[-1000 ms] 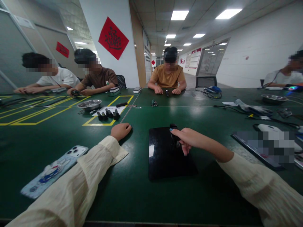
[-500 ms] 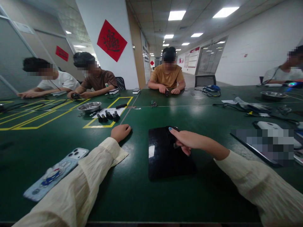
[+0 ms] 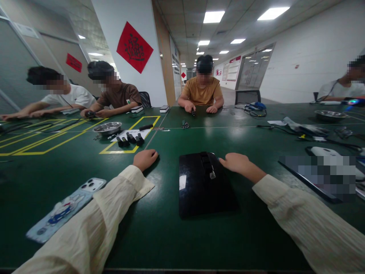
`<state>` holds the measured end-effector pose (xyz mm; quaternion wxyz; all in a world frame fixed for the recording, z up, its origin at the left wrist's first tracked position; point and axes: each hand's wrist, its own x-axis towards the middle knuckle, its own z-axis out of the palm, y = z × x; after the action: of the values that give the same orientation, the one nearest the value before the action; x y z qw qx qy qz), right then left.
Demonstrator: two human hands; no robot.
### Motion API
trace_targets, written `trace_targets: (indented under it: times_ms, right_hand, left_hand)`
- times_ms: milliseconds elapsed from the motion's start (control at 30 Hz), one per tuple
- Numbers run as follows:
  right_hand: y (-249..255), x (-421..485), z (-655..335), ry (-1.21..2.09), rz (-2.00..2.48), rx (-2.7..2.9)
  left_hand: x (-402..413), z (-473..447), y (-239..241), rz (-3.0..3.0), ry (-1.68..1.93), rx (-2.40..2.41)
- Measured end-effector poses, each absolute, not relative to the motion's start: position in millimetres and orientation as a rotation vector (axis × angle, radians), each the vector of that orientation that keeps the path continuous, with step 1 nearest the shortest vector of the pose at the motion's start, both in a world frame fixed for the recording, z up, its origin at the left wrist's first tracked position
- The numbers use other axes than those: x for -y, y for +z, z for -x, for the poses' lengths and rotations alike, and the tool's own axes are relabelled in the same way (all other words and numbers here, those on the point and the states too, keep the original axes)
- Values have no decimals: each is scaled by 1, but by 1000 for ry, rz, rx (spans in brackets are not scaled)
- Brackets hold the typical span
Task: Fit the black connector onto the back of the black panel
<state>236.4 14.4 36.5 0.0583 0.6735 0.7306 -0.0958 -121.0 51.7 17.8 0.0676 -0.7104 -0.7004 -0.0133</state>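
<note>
A glossy black mat [image 3: 203,194] lies on the green table [image 3: 159,228] in front of me. A small black part with a metal tip [image 3: 208,165] rests near the mat's far edge. My right hand [image 3: 236,161] lies on the table just right of that part, fingers curled loosely, holding nothing. My left hand [image 3: 145,158] rests on the table left of the mat, fingers curled under, with nothing visible in it. Both arms wear cream sleeves.
A phone in a cartoon case [image 3: 64,209] lies by my left forearm. Several small black parts [image 3: 129,139], a metal bowl [image 3: 107,128] and yellow tape lines sit at the far left. Cables and devices [image 3: 319,152] crowd the right. Other people sit around the table.
My right hand let go of the small black part, left it on the mat and drew back to the right onto the table. The left hand stayed put.
</note>
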Motion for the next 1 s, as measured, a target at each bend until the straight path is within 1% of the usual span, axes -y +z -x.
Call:
trace_targets:
  times_ms: [67, 133, 200, 233, 333, 400, 467, 533, 633, 700, 733, 833, 933, 1000]
  right_hand:
    - [35, -14, -235, -264, -2027, -2245]
    - [37, -14, -233, -237, -2035, -2271]
    - [43, -13, -230, -187, -2081, -2286]
    - [47, -12, -227, -142, -2124, -2306]
    - [60, 0, -216, 100, -2250, -2479]
    - [68, 15, -205, 327, -2246, -2664]
    - [74, 33, -193, 539, -2127, -2862]
    - [77, 51, -181, 720, -1863, -3100]
    - [75, 71, -167, 938, -1241, -3408]
    - [71, 77, -162, 1035, -956, -3488]
    - [69, 77, -161, 1065, -898, -3497]
    - [65, 73, -161, 1128, -931, -3447]
    - [63, 65, -163, 1200, -1014, -3348]
    - [62, 62, -164, 1213, -1035, -3300]
  left_hand:
    - [-52, 121, 19, 2145, -84, 2127]
    - [-51, 118, 22, 2162, -220, 2176]
    - [-49, 108, 25, 2181, -475, 2252]
    - [-47, 101, 27, 2189, -708, 2280]
    - [-30, 71, 30, 2206, -868, 2222]
    - [-12, 49, 30, 2317, -950, 2069]
    - [7, 30, 29, 2505, -878, 1908]
    - [24, 17, 29, 2759, -912, 1784]
    - [44, 7, 29, 3235, -1199, 1497]
    - [54, 5, 30, 3420, -1320, 1265]
    - [57, 4, 29, 3433, -1378, 1204]
    - [61, 3, 26, 3292, -1602, 1361]
    - [57, 1, 22, 3397, -1688, 1457]
    - [54, 0, 20, 3419, -1819, 1491]
